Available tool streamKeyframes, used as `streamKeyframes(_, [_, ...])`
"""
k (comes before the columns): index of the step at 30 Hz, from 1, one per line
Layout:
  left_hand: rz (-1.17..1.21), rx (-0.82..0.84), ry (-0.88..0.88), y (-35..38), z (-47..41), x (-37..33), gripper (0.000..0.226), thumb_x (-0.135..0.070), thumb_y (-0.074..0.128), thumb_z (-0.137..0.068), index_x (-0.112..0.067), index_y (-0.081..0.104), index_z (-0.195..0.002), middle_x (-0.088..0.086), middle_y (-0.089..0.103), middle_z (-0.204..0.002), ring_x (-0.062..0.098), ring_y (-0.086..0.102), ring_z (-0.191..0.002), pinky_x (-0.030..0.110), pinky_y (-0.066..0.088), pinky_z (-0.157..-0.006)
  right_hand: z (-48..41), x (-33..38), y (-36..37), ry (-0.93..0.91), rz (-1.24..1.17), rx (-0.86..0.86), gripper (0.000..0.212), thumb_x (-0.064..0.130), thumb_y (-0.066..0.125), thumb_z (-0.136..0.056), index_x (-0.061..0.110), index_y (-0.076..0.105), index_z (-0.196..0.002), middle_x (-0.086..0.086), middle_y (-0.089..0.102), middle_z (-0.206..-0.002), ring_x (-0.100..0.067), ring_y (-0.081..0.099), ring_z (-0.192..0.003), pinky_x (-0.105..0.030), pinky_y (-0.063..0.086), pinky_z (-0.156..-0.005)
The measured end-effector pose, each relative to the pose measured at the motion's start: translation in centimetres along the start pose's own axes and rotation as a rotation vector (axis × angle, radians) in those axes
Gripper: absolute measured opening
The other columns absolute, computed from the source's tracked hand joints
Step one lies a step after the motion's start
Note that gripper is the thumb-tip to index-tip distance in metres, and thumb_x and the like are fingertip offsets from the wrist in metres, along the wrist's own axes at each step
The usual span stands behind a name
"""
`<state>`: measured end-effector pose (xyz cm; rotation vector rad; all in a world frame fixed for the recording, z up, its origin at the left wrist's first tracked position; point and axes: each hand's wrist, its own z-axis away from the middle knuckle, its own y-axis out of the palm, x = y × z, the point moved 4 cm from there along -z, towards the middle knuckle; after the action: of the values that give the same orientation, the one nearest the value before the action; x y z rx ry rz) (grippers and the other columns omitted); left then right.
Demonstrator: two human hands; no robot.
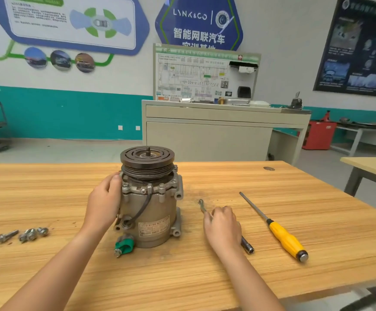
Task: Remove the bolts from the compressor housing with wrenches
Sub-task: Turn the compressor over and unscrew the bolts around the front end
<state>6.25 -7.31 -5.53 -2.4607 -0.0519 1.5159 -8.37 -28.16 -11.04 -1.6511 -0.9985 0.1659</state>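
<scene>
Hands first, as the head camera sees them. My left hand (105, 202) grips the left side of the compressor housing (153, 212), palm against the body, with the thumb up by the top flange and the fingers curled round the far side. The housing stands upright on the wooden table (294, 189) between my two hands, with its dark grooved pulley (147, 158) on top and the label facing me. One bolt (126, 185) sits in the flange just beside my left thumb. A black cable runs down the front of the housing, and a green plug (124, 244) lies against its base, near my left forearm.

My right hand (223, 225) lies low on the table to the right of the housing and apart from it, fingers curled over the shank of a wrench (202, 206), whose small head pokes out beyond my knuckles. A dark tubular end (247, 247) shows from under my right wrist; I cannot tell whether it is part of the same tool.

Loose bolts (23, 235) lie in a small group well out to the left of my left forearm. A yellow-handled screwdriver (283, 237) lies to the right of my right hand, its blade pointing away from me.
</scene>
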Motion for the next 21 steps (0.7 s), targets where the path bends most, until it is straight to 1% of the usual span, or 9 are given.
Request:
streamKeyframes(2, [0.019,-0.021,-0.007,0.2,0.2,-0.1,0.041,-0.029,0.03,-0.101,-0.015,0.059,-0.124,-0.005,0.058,-0.114,0.012,0.048,-0.107,0.031,0.037,-0.086,0.2,-0.6,1.0,-0.026,0.154,0.088,0.031,0.029,0.04,-0.095,0.012,0.055,-0.115,-0.005,0.049,-0.119,-0.021,0.047,-0.11,-0.032,0.038,-0.086])
streamKeyframes(5, [0.036,-0.009,-0.022,0.3,0.3,-0.1,0.041,-0.031,0.03,-0.101,-0.015,0.061,-0.123,-0.002,0.061,-0.116,0.015,0.052,-0.109,0.032,0.041,-0.086,-0.3,-0.2,1.2,-0.046,0.099,0.109,0.023,0.017,0.039,-0.095,0.012,0.057,-0.109,-0.005,0.052,-0.112,-0.021,0.052,-0.103,-0.03,0.04,-0.075])
streamKeyframes(7, [0.065,0.019,-0.041,0.1,0.0,0.3,0.041,-0.033,0.032,-0.1,-0.016,0.061,-0.124,0.0,0.062,-0.12,0.02,0.053,-0.114,0.038,0.043,-0.093,-0.4,-0.3,0.7,-0.007,-0.115,0.064,0.022,0.019,0.039,-0.096,0.011,0.058,-0.103,-0.001,0.055,-0.094,-0.021,0.056,-0.09,-0.029,0.04,-0.069])
streamKeyframes(9, [0.136,0.051,-0.108,-0.5,-0.7,0.7,0.039,-0.037,0.033,-0.1,-0.021,0.062,-0.121,0.001,0.061,-0.122,0.022,0.053,-0.116,0.042,0.041,-0.097,0.1,-0.3,-0.1,0.044,-0.491,0.042,0.019,0.022,0.042,-0.096,0.01,0.058,-0.097,0.006,0.055,-0.07,-0.017,0.055,-0.07,-0.03,0.041,-0.064])
streamKeyframes(11, [0.261,0.099,-0.204,-0.8,-1.3,0.8,0.038,-0.042,0.026,-0.1,-0.034,0.062,-0.107,-0.006,0.057,-0.12,0.018,0.049,-0.114,0.04,0.037,-0.095,1.2,0.2,-1.6,0.084,-0.814,0.093,0.018,0.023,0.044,-0.095,0.011,0.057,-0.09,0.007,0.05,-0.049,-0.011,0.049,-0.048,-0.03,0.042,-0.054])
streamKeyframes(13, [0.267,0.172,-0.243,-0.6,-1.7,0.3,0.039,-0.046,0.021,-0.1,-0.039,0.059,-0.103,-0.007,0.054,-0.122,0.016,0.047,-0.114,0.038,0.036,-0.093,2.2,1.0,-3.3,0.073,-0.963,0.212,0.019,0.029,0.045,-0.094,0.015,0.055,-0.088,0.005,0.043,-0.039,-0.01,0.04,-0.036,-0.024,0.035,-0.041])
streamKeyframes(17, [0.26,0.214,-0.314,0.7,-1.9,0.3,0.051,-0.047,0.03,-0.098,-0.014,0.06,-0.122,0.021,0.061,-0.12,0.043,0.051,-0.117,0.055,0.039,-0.098,4.1,2.6,-6.4,-0.05,-0.912,0.389,0.011,0.034,0.051,-0.09,0.025,0.057,-0.09,0.003,0.044,-0.038,-0.009,0.036,-0.031,-0.019,0.029,-0.036])
streamKeyframes(19, [0.275,0.17,-0.303,0.8,-2.1,0.4,0.045,-0.041,0.033,-0.099,-0.011,0.064,-0.114,0.02,0.067,-0.108,0.04,0.058,-0.106,0.053,0.043,-0.093,4.7,3.1,-7.4,-0.124,-0.775,0.404,0.008,0.033,0.049,-0.092,0.032,0.057,-0.089,0.002,0.049,-0.041,-0.004,0.042,-0.035,-0.014,0.032,-0.042])
streamKeyframes(21, [0.302,0.119,-0.275,1.0,-2.2,0.4,0.039,-0.034,0.033,-0.1,-0.015,0.066,-0.097,0.002,0.071,-0.073,0.019,0.064,-0.073,0.04,0.05,-0.073,4.8,3.3,-8.3,-0.197,-0.637,0.372,0.009,0.034,0.048,-0.092,0.038,0.054,-0.088,0.003,0.054,-0.044,0.001,0.047,-0.041,-0.008,0.034,-0.047])
